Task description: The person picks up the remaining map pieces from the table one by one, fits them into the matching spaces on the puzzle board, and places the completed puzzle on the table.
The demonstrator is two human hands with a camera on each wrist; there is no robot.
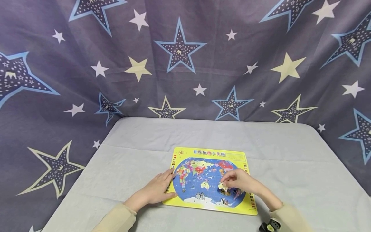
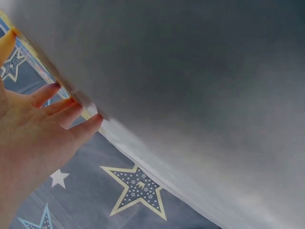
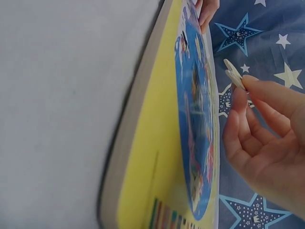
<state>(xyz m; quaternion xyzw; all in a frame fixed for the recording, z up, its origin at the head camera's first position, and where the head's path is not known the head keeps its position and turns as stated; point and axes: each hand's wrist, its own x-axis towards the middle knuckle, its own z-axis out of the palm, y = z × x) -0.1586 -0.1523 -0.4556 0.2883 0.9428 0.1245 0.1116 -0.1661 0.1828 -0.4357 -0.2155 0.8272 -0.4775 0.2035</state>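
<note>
A world map puzzle board (image 1: 208, 210) with a yellow border and blue oval sea lies flat on the table. My right hand (image 1: 238, 180) is over the right part of the map and pinches a small pale yellow puzzle piece (image 1: 222, 186) between thumb and fingertips. In the right wrist view, that puzzle piece (image 3: 234, 75) is tilted and held up off the board. My left hand (image 1: 157, 188) lies along the board's left edge, its fingers fairly straight. In the left wrist view, the left fingertips (image 2: 93, 121) touch the board's edge.
A pale grey cloth covers the table (image 1: 87, 193). Behind and beside it hangs a dark curtain (image 1: 185, 83) with star prints. A black strap with a yellow mark (image 1: 270, 226) is at the right sleeve (image 1: 290, 219).
</note>
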